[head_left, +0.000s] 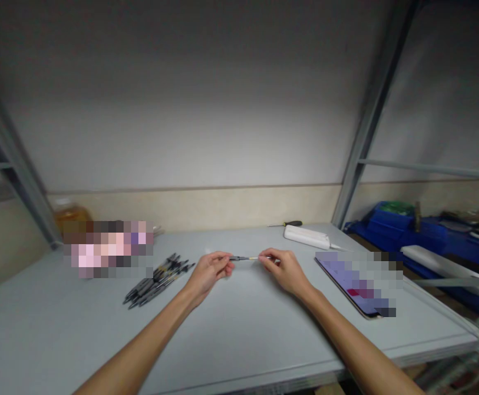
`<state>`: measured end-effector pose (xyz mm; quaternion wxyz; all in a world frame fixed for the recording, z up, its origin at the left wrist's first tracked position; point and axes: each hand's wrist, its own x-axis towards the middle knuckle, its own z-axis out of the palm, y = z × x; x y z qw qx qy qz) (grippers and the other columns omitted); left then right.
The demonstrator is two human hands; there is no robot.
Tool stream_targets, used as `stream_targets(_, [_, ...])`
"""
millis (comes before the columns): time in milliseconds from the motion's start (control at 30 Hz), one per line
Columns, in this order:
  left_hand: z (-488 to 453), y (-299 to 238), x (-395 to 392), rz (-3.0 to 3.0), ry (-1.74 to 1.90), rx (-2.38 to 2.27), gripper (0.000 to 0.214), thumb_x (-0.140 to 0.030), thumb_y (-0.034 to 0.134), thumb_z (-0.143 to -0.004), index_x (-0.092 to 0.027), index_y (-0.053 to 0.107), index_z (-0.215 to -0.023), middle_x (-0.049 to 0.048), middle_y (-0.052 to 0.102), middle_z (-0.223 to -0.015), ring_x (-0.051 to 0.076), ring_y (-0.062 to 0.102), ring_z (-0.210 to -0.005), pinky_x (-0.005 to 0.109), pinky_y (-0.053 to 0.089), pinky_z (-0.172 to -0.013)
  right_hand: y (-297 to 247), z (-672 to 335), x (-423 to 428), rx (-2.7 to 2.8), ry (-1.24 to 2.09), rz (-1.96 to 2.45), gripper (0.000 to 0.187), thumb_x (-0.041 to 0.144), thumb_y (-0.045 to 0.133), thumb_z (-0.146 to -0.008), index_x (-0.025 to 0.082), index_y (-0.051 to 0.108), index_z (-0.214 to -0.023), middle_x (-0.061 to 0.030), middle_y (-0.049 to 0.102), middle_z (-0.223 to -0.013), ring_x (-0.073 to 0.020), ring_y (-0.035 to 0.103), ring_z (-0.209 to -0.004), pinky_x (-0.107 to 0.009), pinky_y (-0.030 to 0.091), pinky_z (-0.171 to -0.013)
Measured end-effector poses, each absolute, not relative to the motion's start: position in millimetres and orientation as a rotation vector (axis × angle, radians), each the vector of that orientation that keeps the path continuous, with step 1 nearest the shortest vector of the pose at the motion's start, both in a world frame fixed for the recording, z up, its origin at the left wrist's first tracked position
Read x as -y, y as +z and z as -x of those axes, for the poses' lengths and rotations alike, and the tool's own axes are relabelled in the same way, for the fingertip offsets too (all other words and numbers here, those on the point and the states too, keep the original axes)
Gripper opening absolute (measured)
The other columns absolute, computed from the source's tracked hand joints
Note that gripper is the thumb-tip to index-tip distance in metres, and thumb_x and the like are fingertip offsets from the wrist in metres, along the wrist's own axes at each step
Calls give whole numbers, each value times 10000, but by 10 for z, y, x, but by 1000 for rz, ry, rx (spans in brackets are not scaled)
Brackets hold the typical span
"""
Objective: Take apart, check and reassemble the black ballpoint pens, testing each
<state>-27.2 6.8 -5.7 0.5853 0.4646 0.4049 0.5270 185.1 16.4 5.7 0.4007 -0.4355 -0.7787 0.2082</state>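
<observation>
Over the middle of the smooth, pale grey tabletop (239, 334), I hold a slender pen (241, 258) level between my two hands, its dark grey barrel pinched in the fingertips of my left hand (211, 270) and its thin, pale length, flecked with yellow, pinched in the fingertips of my right hand (285, 269); both grips are narrow, closed down on the shaft, and I cannot tell whether it is one piece or two parts meeting. Just beside my left wrist lies a loose pile of pens (157, 281), slim grey and black plastic tubes crossing one another at a slant, with yellowish touches among them and any print too small to read. Near the far edge rests a glossy white power strip (307, 237), long and round-cornered, and behind it a screwdriver (292, 223) with a black and yellow handle. Right of my right hand lies a flat, dark-edged device (342, 282), its bluish face partly hidden by blurred squares. At the far left, a bottle (77, 213) of amber stuff stands behind a pinkish, blocked-out object (110, 249), whose shape and labels I cannot make out
</observation>
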Motion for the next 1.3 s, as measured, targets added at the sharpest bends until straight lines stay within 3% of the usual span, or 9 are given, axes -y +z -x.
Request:
stream_targets(167, [272,-74,-42,-1472,1306,-1091,198,-278,624,-702,-113,621,-811,31,638,-618,122,572,-580,237,425,-594,49,-1845,-176,1998,679,1147,340,408,462,-816,151,597,-639,22,471,-506,-98,384,-487,-222,268,-473])
stream_targets(333, [253,9,47,-1757,1294,-1184,138,-240,556,-744,-145,631,-811,45,671,-727,165,623,-724,255,437,-671,67,-1873,-170,1778,1364,1188,419,542,439,-787,181,439,-575,85,285,-417,-57,198,-367,-209,134,-370])
stream_targets(400, [247,23,51,-1760,1302,-1167,148,-252,553,-749,-145,625,-823,44,668,-722,159,618,-710,254,438,-664,79,-1877,-170,1683,1481,1168,426,563,436,-781,183,437,-587,91,276,-417,-54,183,-354,-208,112,-353])
stream_targets(500, [256,-1,2,-1651,1355,-1121,180,-295,573,-738,-137,605,-819,25,637,-647,133,585,-629,244,437,-625,91,-1863,-181,1688,1266,1106,378,528,510,-755,155,546,-698,69,375,-461,-60,283,-375,-199,185,-364])
stream_targets(600, [283,-56,-69,-1511,1374,-1072,237,-354,607,-708,-128,597,-778,11,603,-586,107,534,-546,231,418,-572,88,-1848,-191,1782,923,1044,305,412,631,-694,147,632,-844,23,515,-579,-92,440,-509,-206,324,-475])
stream_targets(700, [297,-96,-100,-1374,1341,-1017,295,-407,638,-671,-124,587,-734,9,588,-563,94,502,-504,225,400,-536,81,-1848,-186,1867,736,1057,251,372,597,-730,148,680,-808,-12,570,-627,-127,492,-609,-229,363,-552])
stream_targets(1000, [233,-87,-52,-1459,1404,-1090,208,-337,607,-685,-134,591,-730,2,594,-546,97,508,-490,217,385,-517,91,-1867,-167,1905,696,1084,287,390,543,-765,141,683,-739,-15,578,-595,-121,454,-558,-228,319,-509])
stream_targets(1300, [222,-64,-7,-1591,1409,-1174,141,-277,547,-728,-143,589,-739,-1,588,-562,109,524,-531,219,397,-544,97,-1868,-168,1809,979,1037,343,461,574,-719,143,599,-594,49,376,-437,-76,299,-441,-216,200,-422])
